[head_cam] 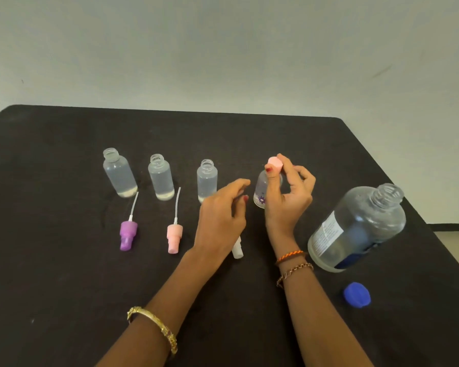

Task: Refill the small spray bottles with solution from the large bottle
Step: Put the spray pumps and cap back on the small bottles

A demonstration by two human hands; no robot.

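At five o'clock I see the blue cap (pixel 357 294) off the large bottle (pixel 355 229); my left hand (pixel 220 215) hangs relaxed, right hand (pixel 289 192) pinches the pink sprayer (pixel 274 163) on the fourth bottle (pixel 261 193); three filled bottles (pixel 161 178) at eleven need sprayers

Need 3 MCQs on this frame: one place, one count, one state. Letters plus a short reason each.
1. Where does the blue cap lie?
A. on the large bottle
B. on the table, nearer the camera than the large bottle
C. in the left hand

2. How many small bottles stand with open necks?
A. one
B. three
C. five

3. What does the right hand do?
A. pinches the pink spray top on the flower-printed bottle
B. rests flat
C. holds the large bottle

Key: B, the cap sits loose on the cloth; B, three open necks at left; A, thumb and fingers close on the top.
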